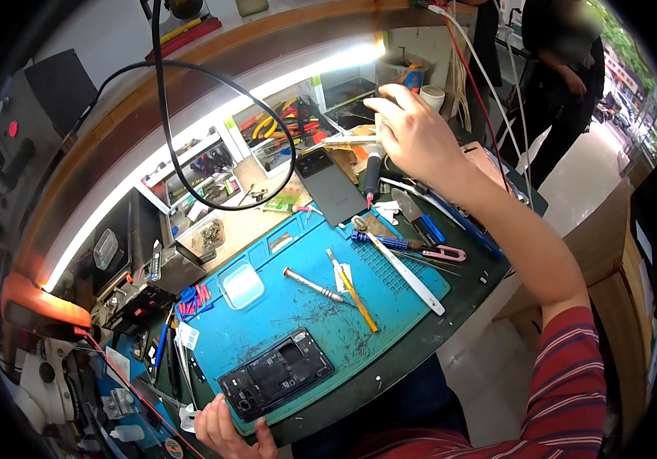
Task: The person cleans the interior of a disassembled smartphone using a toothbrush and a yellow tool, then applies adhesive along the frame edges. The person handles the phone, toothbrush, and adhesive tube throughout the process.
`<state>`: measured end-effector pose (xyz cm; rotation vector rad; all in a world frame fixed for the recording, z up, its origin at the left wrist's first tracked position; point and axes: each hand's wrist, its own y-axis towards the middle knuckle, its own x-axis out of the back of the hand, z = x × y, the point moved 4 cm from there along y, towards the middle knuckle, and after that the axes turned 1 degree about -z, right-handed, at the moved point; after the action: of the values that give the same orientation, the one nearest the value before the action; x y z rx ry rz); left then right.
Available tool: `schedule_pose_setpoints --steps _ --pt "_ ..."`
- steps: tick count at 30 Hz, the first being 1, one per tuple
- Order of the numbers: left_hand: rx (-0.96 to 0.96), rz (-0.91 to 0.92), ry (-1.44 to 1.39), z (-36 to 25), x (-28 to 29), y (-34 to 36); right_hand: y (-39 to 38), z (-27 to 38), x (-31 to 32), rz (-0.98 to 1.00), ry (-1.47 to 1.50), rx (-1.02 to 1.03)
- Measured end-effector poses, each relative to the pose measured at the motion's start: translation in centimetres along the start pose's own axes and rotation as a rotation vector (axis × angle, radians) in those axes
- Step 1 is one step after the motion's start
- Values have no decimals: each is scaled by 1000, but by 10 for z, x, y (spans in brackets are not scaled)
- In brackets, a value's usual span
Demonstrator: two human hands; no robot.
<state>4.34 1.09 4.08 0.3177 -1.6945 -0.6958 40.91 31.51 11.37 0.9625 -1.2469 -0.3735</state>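
Observation:
My left hand (pixel 229 434) is at the near edge of the mat, its fingers and thumb apart beside the lower left corner of a black opened phone frame (pixel 275 372). The fingertips are close to that corner; whether they touch it is hard to tell. Raised over the far right of the bench, my right hand (pixel 420 134) has its fingers curled round the upper end of a dark glue syringe (pixel 372 174). The pink tip of the syringe points down. Left of it lies a grey phone back cover (pixel 333 189).
On the blue mat (pixel 267 314) lie a screwdriver (pixel 313 285), a yellow-brown stick tool (pixel 355 294), a white brush (pixel 401 268) and a clear plastic box (pixel 241 284). Tweezers (pixel 184 363) lie at left. A black cable (pixel 229 205) loops overhead. Someone in dark clothes (pixel 562 76) stands behind.

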Motion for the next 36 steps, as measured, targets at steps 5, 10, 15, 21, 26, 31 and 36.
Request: schedule_pose_setpoints --steps 5,10,15,21,26,31,36 --pt "-2 -19 17 2 -1 -4 36 -32 -39 6 -63 -11" --pt "-22 23 19 3 -4 -4 51 -64 -59 113 -149 -100" --pt "-44 58 38 5 -1 -6 41 -72 -63 595 -157 -169" --pt "-3 13 25 4 -1 -3 30 -86 -53 882 -372 -126" --pt "78 -29 15 1 2 3 49 -74 -33 656 -317 -211" --pt "92 -105 37 5 5 -5 61 -61 -52 544 -248 -237" --pt "64 -200 5 6 8 -4 73 -57 -66 346 -161 -131"
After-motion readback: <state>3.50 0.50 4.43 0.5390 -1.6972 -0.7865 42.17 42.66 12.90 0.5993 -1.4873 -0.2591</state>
